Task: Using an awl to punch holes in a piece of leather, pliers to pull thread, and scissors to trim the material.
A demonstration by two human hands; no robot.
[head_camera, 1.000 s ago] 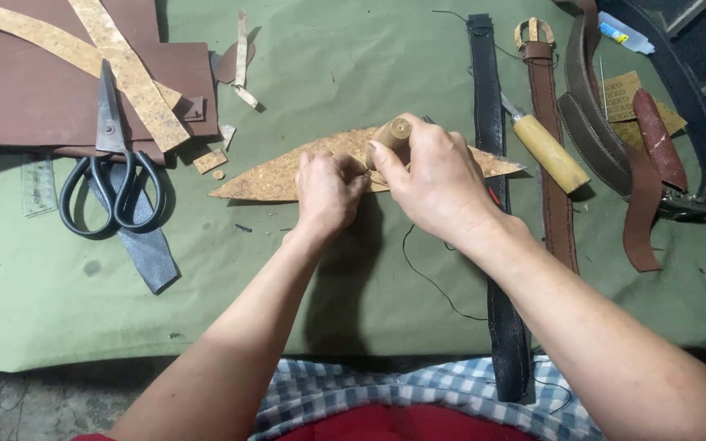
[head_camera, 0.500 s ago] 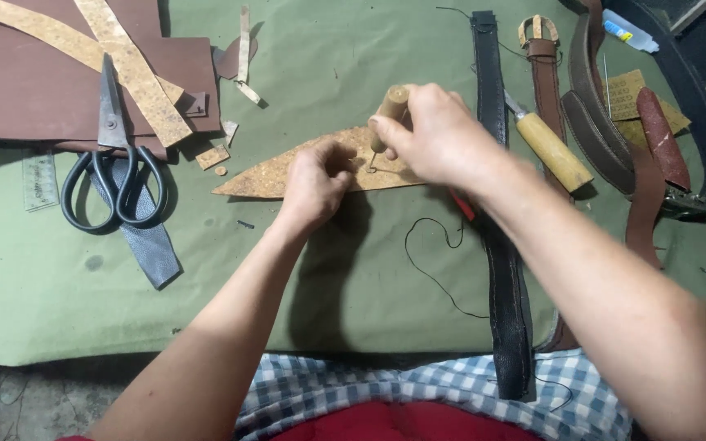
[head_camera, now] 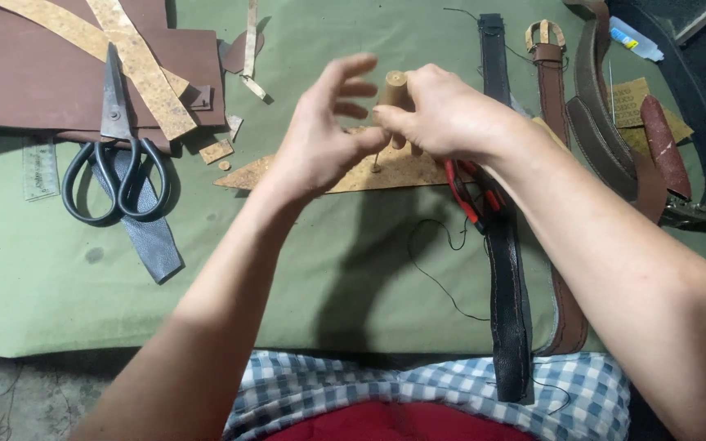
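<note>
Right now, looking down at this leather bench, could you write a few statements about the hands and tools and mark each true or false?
1. The right hand grips a wooden-handled awl. True.
2. The awl's tip points at the tan speckled triangular piece. True.
3. The left hand is a closed fist. False: its fingers are spread open.
4. The black-handled scissors lie by the right arm. False: they lie far left.
5. The green cloth covers the bench. True.

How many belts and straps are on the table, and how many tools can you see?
Belts and straps: 4, black strap, brown strap, dark brown belt, wide black belt
Scissors: 1
Wooden-handled tool in the right hand: 1
Red-handled tool: 1
Total: 7
</note>
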